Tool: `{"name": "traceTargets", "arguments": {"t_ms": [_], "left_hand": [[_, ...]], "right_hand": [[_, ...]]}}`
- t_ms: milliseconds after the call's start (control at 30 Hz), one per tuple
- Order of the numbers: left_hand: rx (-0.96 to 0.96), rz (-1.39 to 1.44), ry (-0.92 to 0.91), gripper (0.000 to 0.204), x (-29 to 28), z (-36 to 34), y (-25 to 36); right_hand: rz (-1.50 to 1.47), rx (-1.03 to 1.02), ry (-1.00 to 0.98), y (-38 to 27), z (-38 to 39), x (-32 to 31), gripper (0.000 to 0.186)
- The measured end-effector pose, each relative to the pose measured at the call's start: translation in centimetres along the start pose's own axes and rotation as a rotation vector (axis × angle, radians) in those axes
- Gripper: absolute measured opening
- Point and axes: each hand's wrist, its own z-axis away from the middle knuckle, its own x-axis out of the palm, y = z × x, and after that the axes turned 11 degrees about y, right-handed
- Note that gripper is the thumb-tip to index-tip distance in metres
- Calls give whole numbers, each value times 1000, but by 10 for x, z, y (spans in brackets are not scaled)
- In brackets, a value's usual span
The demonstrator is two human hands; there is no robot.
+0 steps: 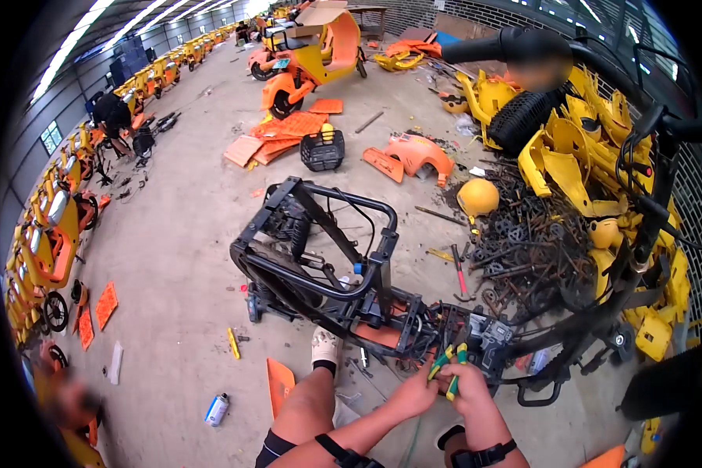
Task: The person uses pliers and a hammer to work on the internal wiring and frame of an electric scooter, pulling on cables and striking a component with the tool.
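In front of me is a stripped black scooter frame point(382, 226), its wiring and inner parts laid bare. Pliers point(454, 381) with green and yellow handles reach in among the wires beside a dark component block point(487, 339). My left hand point(416, 392) is closed around one handle, and my right hand point(469, 384) grips the other. The jaws are too small and crowded by parts to make out. Under the wires sits a reddish-orange panel point(378, 334) within the frame.
A heap of dark metal parts point(530, 249) lies right of the frame, near a red-handled hammer point(459, 273) and a yellow helmet point(478, 197). Yellow body panels point(561, 168) pile up behind. A spray can point(217, 409) lies at left; a person point(113, 117) bends over farther off.
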Motion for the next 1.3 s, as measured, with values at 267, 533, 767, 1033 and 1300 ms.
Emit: {"name": "traceTargets", "arguments": {"t_ms": [267,533,767,1033,1300], "left_hand": [[11,311,449,50,39,-31,-2],[-79,468,435,48,76,-80,-26],[-568,975,28,52,58,-118,-21],[-597,1379,-234,56,68,-147,-31],[-623,1525,-55,55,77,-179,-58]], "right_hand": [[171,-67,-53,-20,-36,-2,29],[463,-148,109,-17,-103,14,32],[1026,-338,351,-18,-139,28,62],[1428,-499,392,-25,-147,37,66],[1530,-665,425,2,-174,48,72]]}}
